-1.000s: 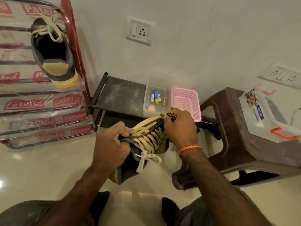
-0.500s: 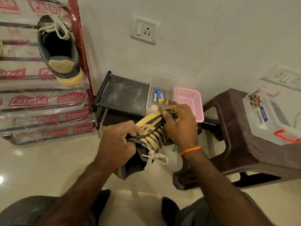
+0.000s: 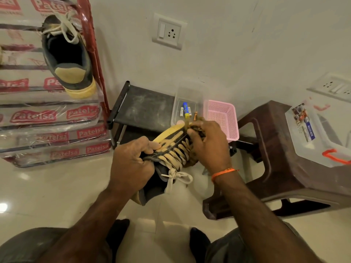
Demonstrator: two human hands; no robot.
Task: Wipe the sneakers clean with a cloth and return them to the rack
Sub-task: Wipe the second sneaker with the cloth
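L grip (image 3: pixel 131 164) clamps sneaker (image 3: pixel 171 154) | R grip (image 3: pixel 209 143) pinches cloth (image 3: pixel 197 130) at toe | stool (image 3: pixel 281 168) just R

Two sneakers: one on rack (image 3: pixel 68 59), one held (image 3: pixel 171 154). Two wall sockets. One stool (image 3: pixel 275 168). One pink basket (image 3: pixel 222 120). Two clear boxes.

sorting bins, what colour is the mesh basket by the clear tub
Pink basket, clearest in the head view.

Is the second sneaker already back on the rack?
Yes, one sneaker sits on the red rack while the left hand holds the other sneaker.
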